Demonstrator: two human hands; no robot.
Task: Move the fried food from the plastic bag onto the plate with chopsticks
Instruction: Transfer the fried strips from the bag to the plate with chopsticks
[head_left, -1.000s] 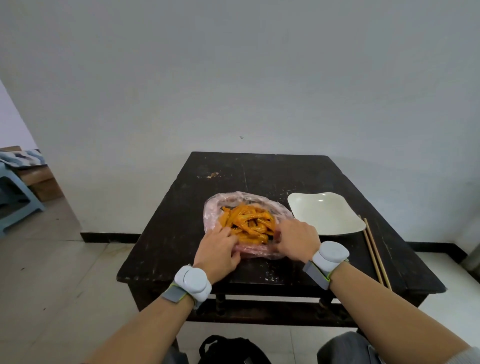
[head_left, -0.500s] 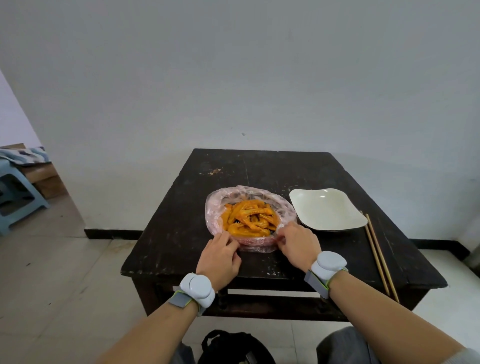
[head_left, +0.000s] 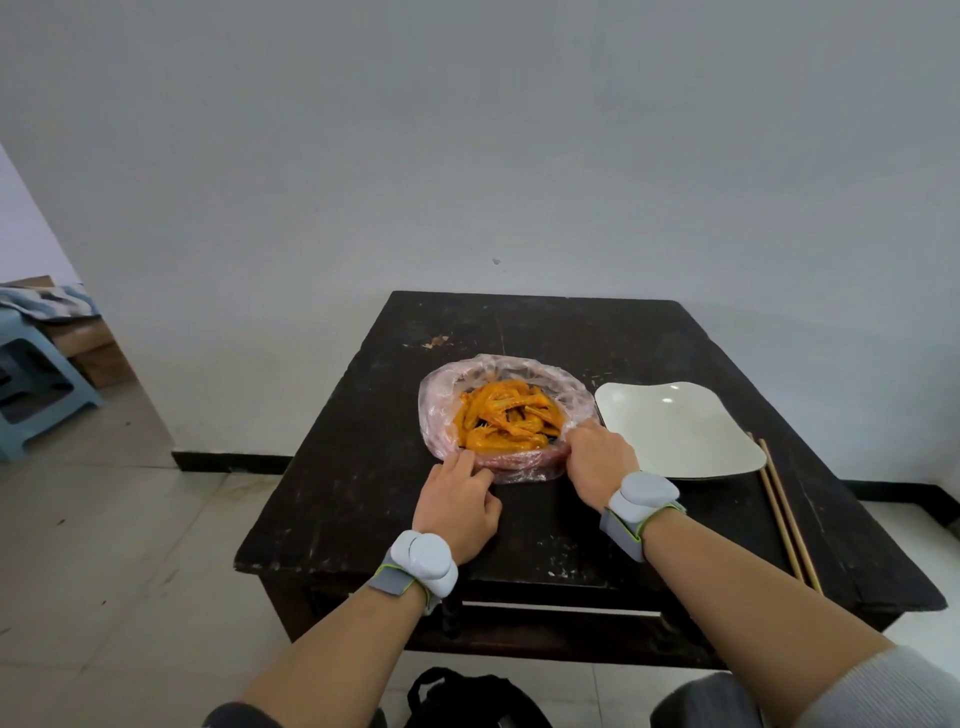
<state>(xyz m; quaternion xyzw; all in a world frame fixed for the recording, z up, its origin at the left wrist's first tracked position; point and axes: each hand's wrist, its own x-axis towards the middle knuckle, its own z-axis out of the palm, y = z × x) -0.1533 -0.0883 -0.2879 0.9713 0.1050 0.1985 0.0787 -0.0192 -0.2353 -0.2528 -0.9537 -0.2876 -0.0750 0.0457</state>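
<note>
A clear plastic bag (head_left: 441, 410) lies opened out on the dark wooden table (head_left: 363, 457), holding a pile of orange fried shrimp (head_left: 506, 415). My left hand (head_left: 460, 501) pinches the bag's near rim at its left. The near-right rim is gripped by my right hand (head_left: 597, 462). To the right of the bag sits a white square plate (head_left: 675, 431) with nothing on it. A pair of wooden chopsticks (head_left: 782, 509) lies along the table's right side, beyond the plate, untouched.
Behind the table is a white wall. A blue plastic stool (head_left: 31, 395) and a box stand at the far left on the tiled floor. A black bag (head_left: 467, 696) lies on the floor by my knees.
Both hands have drawn back toward me, rolling the bag's near rim down and outward, so the shrimp pile lies more exposed. My head has tilted, shifting the view a little.
</note>
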